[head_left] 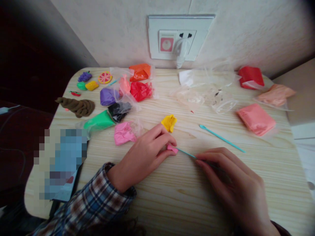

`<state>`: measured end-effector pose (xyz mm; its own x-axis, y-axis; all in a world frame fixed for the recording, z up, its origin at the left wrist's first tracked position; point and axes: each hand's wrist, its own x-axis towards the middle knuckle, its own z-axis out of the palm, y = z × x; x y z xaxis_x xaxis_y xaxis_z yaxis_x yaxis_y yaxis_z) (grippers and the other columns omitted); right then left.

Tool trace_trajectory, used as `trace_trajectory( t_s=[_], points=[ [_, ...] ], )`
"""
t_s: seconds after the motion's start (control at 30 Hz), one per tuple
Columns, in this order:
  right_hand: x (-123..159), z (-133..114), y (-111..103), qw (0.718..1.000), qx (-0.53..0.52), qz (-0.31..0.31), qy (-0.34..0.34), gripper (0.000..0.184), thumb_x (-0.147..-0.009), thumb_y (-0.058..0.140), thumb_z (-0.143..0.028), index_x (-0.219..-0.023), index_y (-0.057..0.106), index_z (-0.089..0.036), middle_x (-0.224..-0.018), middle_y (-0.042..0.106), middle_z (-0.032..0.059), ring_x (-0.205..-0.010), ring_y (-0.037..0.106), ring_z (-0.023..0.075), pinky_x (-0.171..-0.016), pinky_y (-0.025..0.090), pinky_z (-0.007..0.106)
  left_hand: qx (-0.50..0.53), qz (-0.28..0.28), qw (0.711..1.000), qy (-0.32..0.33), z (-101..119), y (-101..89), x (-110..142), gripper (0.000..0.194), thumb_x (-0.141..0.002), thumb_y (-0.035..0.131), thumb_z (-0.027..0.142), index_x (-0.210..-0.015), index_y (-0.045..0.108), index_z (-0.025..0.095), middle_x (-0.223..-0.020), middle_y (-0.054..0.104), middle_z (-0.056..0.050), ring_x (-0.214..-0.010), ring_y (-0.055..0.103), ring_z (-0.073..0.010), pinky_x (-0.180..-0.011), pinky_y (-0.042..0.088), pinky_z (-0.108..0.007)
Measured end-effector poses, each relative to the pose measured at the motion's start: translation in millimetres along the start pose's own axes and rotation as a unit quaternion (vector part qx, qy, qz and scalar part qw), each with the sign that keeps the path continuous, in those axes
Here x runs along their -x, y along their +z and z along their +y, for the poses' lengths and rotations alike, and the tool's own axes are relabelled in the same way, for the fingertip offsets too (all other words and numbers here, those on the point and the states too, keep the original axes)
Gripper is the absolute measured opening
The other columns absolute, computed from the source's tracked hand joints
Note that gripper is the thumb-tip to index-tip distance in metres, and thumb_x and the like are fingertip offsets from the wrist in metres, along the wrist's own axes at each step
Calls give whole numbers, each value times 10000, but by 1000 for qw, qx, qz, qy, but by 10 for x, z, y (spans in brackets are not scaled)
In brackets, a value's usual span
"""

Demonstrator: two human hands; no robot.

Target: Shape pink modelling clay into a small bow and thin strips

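Between the thumb and fingers of my left hand (145,157) is a small piece of pink modelling clay (172,148), pinched just above the table. My right hand (236,180) grips a thin teal modelling tool (186,153), whose tip touches the pink clay. Just beyond my left fingers lies a yellow clay piece (169,123) with an uneven edge. A second teal modelling tool (222,138) rests on the table above my right hand. An opened bag of pink clay (125,132) lies to the left of my left hand.
Bags of green (99,120), purple (109,96) and red clay (140,91) crowd the left. Finished clay shapes, including a brown coil (80,107), stand further left. A phone (66,167) lies near the left edge. Coral packs (256,119) sit right; a wall socket (180,37) is behind.
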<state>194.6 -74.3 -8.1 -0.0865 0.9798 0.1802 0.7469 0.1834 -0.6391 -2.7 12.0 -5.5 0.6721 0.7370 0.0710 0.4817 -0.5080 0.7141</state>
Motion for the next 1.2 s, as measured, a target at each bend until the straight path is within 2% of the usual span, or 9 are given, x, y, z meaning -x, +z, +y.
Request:
trace_trajectory(
  t_s=[0.13,0.3,0.47,0.73,0.9,1.0,1.2],
  points=[
    [-10,-7,7,1000,5,14,0,66,-869,544,-186,-893,581,-235,-831,640,8,-765,611,140,-657,490,255,-1,5,1000,-3,-9,0,-6,61,-844,624,165,-901,600,166,-911,552,-8,-852,553,-131,-767,472,-248],
    [-31,-11,18,1000,3,0,-6,56,-877,533,-201,-881,579,-232,-821,635,7,-751,606,136,-647,487,246,0,8,1000,-4,-15,4,-8,67,-835,635,173,-891,601,160,-909,548,-7,-834,550,-127,-767,475,-242],
    [-25,14,13,999,15,36,22,54,-873,545,-199,-895,579,-235,-834,634,2,-749,614,128,-642,483,237,-3,15,1000,-2,-15,-20,8,111,-820,647,142,-918,597,156,-929,544,-10,-842,551,-124,-778,478,-239],
    [-27,37,16,1000,12,15,7,66,-878,528,-223,-925,572,-238,-858,636,21,-780,622,155,-669,499,271,-8,8,999,-30,-10,-99,56,167,-810,663,162,-961,593,176,-976,547,-24,-910,562,-153,-785,487,-267],
    [-66,26,23,1000,12,10,2,114,-880,484,-211,-953,569,-230,-891,632,39,-808,625,173,-671,504,288,-17,6,999,-42,-11,-115,72,126,-812,666,200,-918,602,175,-951,553,-21,-883,563,-155,-763,481,-266],
    [-63,29,26,1000,16,13,1,129,-879,476,-202,-965,570,-226,-914,623,43,-833,617,174,-696,498,294,-19,0,999,-37,-22,-129,75,72,-831,633,156,-896,610,175,-913,555,-10,-847,558,-139,-749,476,-250],
    [-28,86,-7,998,47,30,-6,173,-870,524,-240,-1028,594,-238,-1003,603,53,-932,575,202,-776,454,349,-9,17,1000,-11,-52,-125,73,119,-849,577,80,-918,620,166,-904,571,-10,-830,560,-125,-734,478,-234]
  ],
)
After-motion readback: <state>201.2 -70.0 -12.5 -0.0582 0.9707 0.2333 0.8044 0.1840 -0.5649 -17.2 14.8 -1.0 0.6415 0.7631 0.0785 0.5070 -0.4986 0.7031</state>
